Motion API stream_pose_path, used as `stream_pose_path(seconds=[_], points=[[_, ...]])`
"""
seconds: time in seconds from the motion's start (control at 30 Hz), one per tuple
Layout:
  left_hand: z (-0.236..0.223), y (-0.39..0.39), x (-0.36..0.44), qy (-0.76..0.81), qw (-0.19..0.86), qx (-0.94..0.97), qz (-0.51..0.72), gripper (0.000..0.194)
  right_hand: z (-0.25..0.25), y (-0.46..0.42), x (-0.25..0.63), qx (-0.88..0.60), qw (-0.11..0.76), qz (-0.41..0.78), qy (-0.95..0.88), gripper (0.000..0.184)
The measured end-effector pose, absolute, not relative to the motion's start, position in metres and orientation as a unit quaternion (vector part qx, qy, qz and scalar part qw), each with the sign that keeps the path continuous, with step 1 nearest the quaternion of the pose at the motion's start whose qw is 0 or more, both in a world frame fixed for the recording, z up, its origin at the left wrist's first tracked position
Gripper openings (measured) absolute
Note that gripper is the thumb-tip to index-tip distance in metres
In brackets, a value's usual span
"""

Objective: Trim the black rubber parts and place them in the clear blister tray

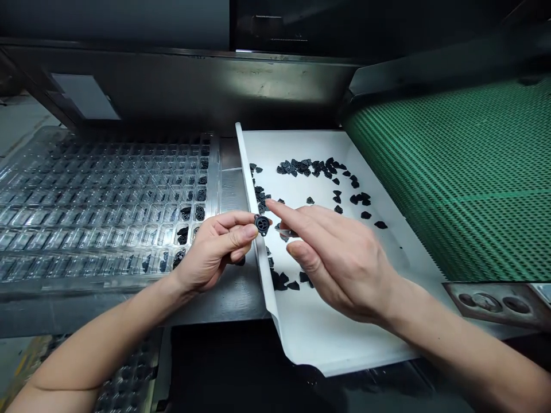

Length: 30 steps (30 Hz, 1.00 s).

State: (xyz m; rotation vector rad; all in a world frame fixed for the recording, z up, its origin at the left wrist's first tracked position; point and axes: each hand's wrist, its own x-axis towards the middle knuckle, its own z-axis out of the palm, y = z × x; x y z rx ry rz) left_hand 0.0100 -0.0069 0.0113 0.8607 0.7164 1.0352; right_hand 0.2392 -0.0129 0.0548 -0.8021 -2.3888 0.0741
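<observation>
My left hand [224,244] pinches a small black part [262,225] between thumb and fingertips, over the raised edge of the white tray. The part has a round, spoked face and small pointed lugs. Close by on the right is my right hand [340,258], its index finger stretched above the part and its thumb lower. From between its fingers a thin, pale, pointed thing [284,232] sticks out toward the part; its kind is unclear. Many similar black parts [301,166] lie loose on the white tray [344,344] under and beyond my right hand.
On the left, a clear plastic tray [107,229] of small pockets holds black parts along its right side. A green mesh conveyor belt [465,149] slopes along the right. A metal panel [193,92] stands behind, with a white sheet [88,96] on it.
</observation>
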Motion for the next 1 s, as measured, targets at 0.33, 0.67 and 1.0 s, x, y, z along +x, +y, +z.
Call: stream_pose_path(seconds=[0.33,0.67,1.0], points=[[0.0097,-0.0113,0.0118,0.315,0.721,0.382,0.484,0.022,0.0493,-0.0115,0.2328,-0.282,0.318,-0.019,-0.905,0.041],[0.0104,-0.0116,0.0109,0.327,0.716,0.389,0.478,0.025,0.0462,-0.0099,0.2350,-0.286,0.315,-0.008,-0.905,0.035],[0.0097,-0.0110,0.0116,0.323,0.716,0.393,0.478,0.022,0.0482,-0.0097,0.2355,-0.282,0.325,-0.021,-0.902,0.031]])
